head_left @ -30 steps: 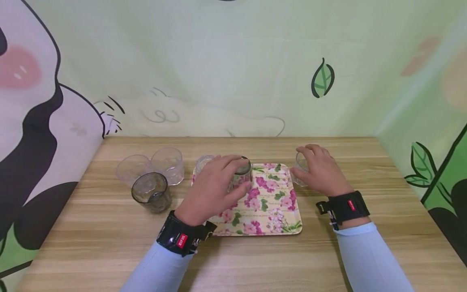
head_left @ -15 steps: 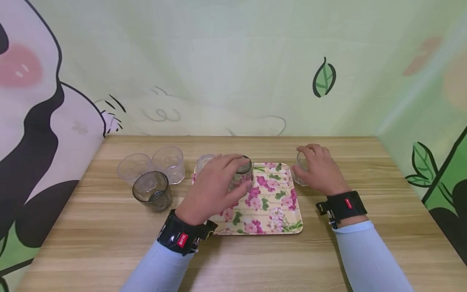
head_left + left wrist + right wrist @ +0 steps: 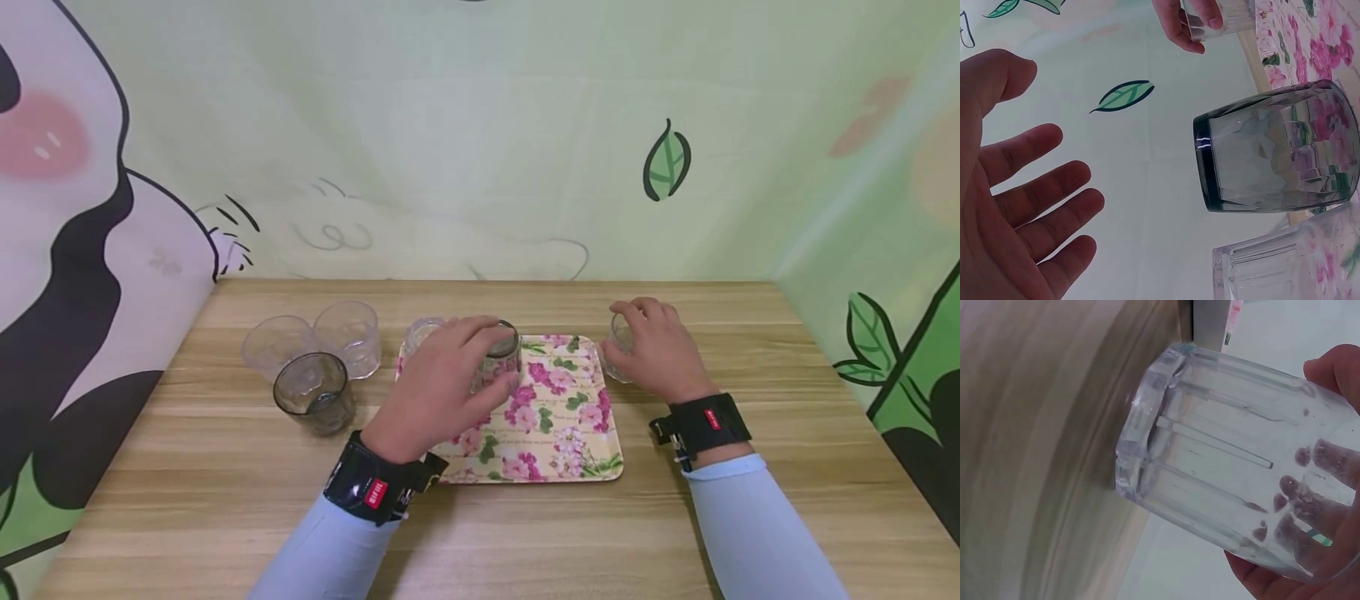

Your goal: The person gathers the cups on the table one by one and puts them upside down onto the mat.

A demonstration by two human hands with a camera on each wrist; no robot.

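Note:
My left hand [image 3: 442, 387] hovers over the left part of the floral tray [image 3: 525, 446], fingers relaxed and spread. In the left wrist view, a gap separates those fingers from a smoky grey glass [image 3: 1272, 150] upright on the tray. Beside it stands a clear glass [image 3: 1260, 272], partly behind the hand in the head view. Just off the tray's right edge, my right hand [image 3: 660, 350] grips a clear ribbed glass [image 3: 1216, 450], thumb on one side and fingers round the other. That glass is upright, its base close to the wooden tabletop.
Left of the tray, another smoky grey glass [image 3: 313, 396] stands in front of two clear glasses, one at the far left [image 3: 273, 337] and one nearer the tray [image 3: 352, 337]. A printed cloth wall [image 3: 450, 167] rises behind the wooden table [image 3: 525, 542].

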